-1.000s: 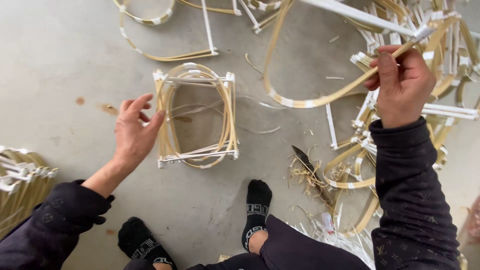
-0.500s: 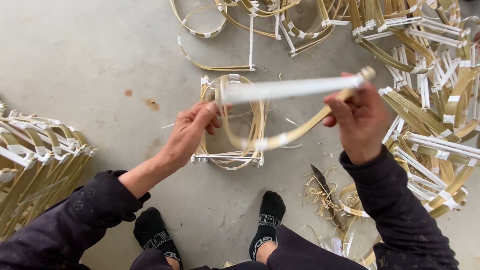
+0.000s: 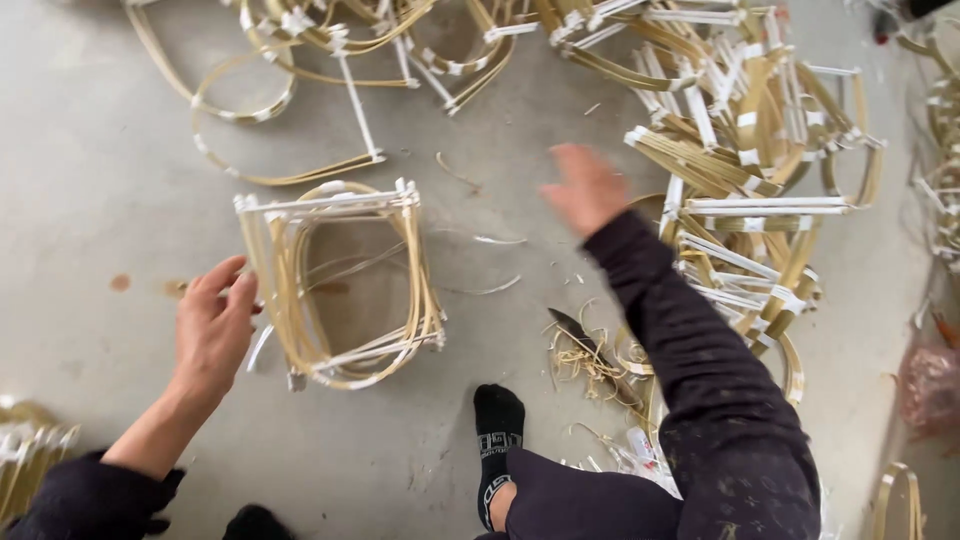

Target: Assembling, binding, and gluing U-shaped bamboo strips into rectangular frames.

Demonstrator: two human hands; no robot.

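the left hand [image 3: 212, 325] rests with fingers spread and loosely curled against the left side of the bamboo frame [image 3: 340, 285], a squarish stack of bent strips bound with white tape at the corners, which sits on the concrete floor [image 3: 90, 150] just ahead of the socked foot [image 3: 497, 430]; the hand touches the frame's outer wall but is not closed around it; the right hand [image 3: 585, 188] is up in the air, empty, fingers apart, though it is blurred so the exact finger pose is hard to read; it hovers between the frame and the big pile of finished frames [image 3: 750, 160] to the right; a dark knife [image 3: 578, 330] lies among shavings [image 3: 585, 360] near the foot; loose strips [image 3: 290, 130] curl on the floor beyond the frame; to do this well, the left palm should press flat on the frame's side so the stack does not splay or tip; the free hand should pick one strip cleanly from the pile's edge rather than dragging a tangle; both hands should stay wide of the knife blade.
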